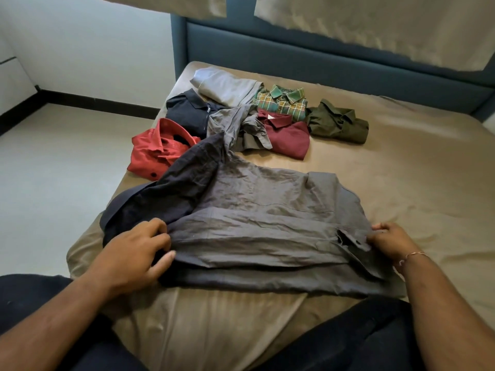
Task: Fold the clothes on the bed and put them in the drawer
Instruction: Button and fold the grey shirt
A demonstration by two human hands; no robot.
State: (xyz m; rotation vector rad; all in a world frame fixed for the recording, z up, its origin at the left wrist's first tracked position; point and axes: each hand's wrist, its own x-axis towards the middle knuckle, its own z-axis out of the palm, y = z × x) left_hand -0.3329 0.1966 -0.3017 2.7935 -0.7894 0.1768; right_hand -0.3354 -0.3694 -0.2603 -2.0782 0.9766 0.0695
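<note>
Garments on bed (401,145): eight counted.
- One large dark grey shirt (267,210), spread out nearest camera.
- One red shirt (158,153).
- One black zip top (190,113).
- One light grey folded garment (227,87).
- One crumpled grey shirt (238,127).
- One green plaid shirt (284,103).
- One maroon shirt (288,137).
- One olive shirt (337,121).

Hands: two, left hand (134,253) and right hand (391,242). One bracelet (412,255). One bed, one headboard (294,54).

Nothing here can be read. The maroon shirt (288,137) has a small white tag at its collar, and the plaid shirt (284,101) a dark label inside its neck, but both are too small to make out.
</note>
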